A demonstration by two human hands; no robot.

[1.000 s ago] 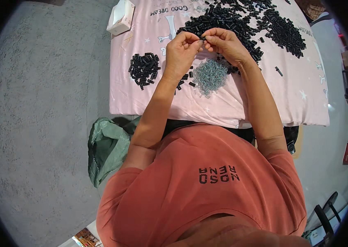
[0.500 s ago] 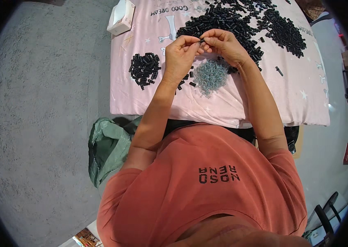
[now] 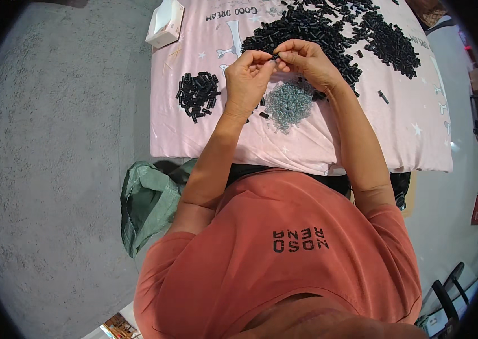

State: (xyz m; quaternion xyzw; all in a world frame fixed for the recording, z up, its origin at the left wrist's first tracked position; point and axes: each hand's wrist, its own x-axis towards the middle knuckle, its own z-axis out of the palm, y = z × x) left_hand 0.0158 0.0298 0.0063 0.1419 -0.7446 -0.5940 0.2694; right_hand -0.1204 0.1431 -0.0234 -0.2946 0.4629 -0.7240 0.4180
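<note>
Both hands meet over the near edge of a large heap of small black cylindrical parts (image 3: pixel 301 31). My left hand (image 3: pixel 248 85) pinches a small black part (image 3: pixel 274 57) between thumb and forefinger. From the other side, my right hand (image 3: pixel 312 65) grips the same part with its fingertips; its finer shape is too small to tell. Just below the hands lies a pile of small silvery metal pieces (image 3: pixel 289 105) resembling springs. Left of my left wrist sits a smaller pile of black parts (image 3: pixel 198 95), and a few loose ones lie between.
A pink patterned cloth (image 3: pixel 193 138) covers the table. At its far left corner stands a white tissue box (image 3: pixel 165 25). Another black pile (image 3: pixel 391 48) lies at the far right, with a single black piece (image 3: pixel 383 96) nearer. A green bag (image 3: pixel 148 203) hangs below the table's front edge.
Hardly anything differs. The fingertips have shifted slightly around the small black part, which now shows a little more between them. The piles stay as they were.
</note>
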